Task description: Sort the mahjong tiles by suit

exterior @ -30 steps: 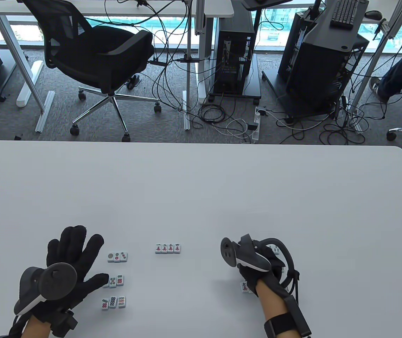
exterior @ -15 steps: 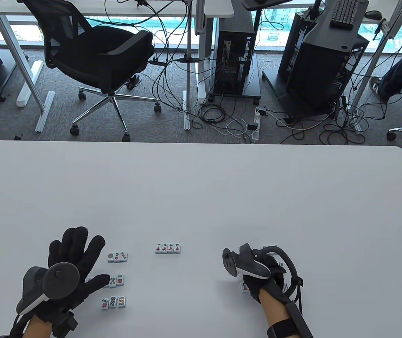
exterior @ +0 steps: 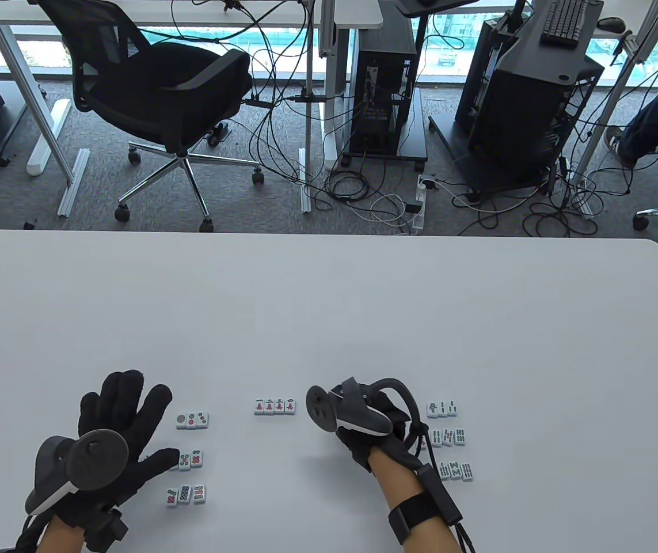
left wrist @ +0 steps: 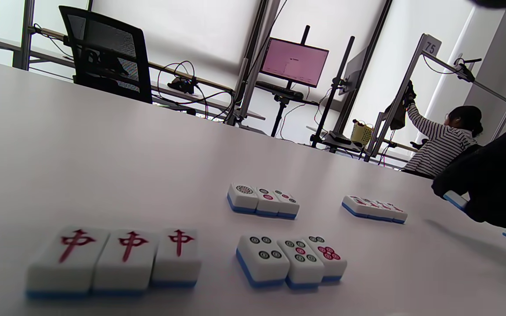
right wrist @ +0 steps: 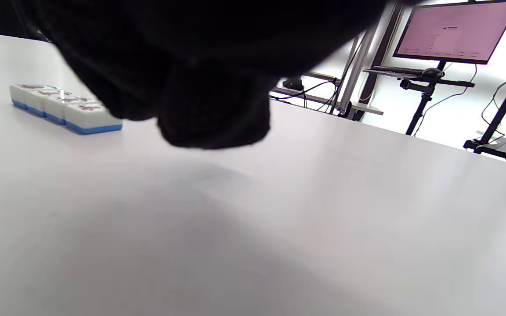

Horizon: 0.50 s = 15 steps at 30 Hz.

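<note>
Circle tiles lie in three short rows (exterior: 192,420), (exterior: 189,459), (exterior: 185,494) beside my left hand (exterior: 144,420), which rests flat with spread fingers. Under it, three red-dragon tiles (left wrist: 117,259) show only in the left wrist view. A row of character tiles (exterior: 274,406) lies mid-table. Just right of that row hovers my right hand (exterior: 370,433). Its curled fingers pinch a blue-backed tile (left wrist: 455,200), whose face is hidden. Bamboo tiles (exterior: 448,436) sit in three rows to the right of that hand.
The white table (exterior: 329,311) stretches far beyond the tiles. A black office chair (exterior: 162,98), computer towers and loose cables stand on the floor behind it. A person in a striped top (left wrist: 442,145) works at a distant desk.
My right hand has swung left from the bamboo tiles toward the character row, and the character tile that lay by it is gone from that spot. The bamboo rows are now uncovered. The left hand stayed put.
</note>
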Tool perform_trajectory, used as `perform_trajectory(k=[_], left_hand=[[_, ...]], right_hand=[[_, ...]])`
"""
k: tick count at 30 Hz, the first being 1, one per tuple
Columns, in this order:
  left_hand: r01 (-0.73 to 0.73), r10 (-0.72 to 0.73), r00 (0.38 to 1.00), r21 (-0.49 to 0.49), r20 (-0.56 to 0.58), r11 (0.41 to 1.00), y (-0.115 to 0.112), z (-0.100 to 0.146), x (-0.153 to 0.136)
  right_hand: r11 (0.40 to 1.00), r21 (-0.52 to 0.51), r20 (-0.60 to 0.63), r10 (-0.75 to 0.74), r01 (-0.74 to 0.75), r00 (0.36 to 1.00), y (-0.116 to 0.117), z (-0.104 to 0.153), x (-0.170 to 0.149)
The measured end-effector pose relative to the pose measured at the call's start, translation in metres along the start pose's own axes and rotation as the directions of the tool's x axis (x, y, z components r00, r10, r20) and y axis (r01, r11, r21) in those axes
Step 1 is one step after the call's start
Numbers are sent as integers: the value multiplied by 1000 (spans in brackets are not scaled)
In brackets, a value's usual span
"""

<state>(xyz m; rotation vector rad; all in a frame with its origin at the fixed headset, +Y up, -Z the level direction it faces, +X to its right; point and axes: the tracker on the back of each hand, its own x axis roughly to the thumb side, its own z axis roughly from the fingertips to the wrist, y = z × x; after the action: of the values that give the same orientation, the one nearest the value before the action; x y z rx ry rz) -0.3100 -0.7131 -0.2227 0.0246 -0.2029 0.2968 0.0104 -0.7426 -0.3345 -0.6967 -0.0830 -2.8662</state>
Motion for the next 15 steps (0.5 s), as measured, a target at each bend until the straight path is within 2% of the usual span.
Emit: perform_trajectory(k=[7, 15], left_hand=[[-14, 14, 1000, 14, 9, 1000, 1, 0, -1], [-4, 4, 1000, 10, 24, 1000, 0, 0, 2]], right_hand=[[997, 68, 13, 29, -30, 1000, 8, -25, 31], [995, 99, -11, 3, -2, 1000, 15, -35, 36]])
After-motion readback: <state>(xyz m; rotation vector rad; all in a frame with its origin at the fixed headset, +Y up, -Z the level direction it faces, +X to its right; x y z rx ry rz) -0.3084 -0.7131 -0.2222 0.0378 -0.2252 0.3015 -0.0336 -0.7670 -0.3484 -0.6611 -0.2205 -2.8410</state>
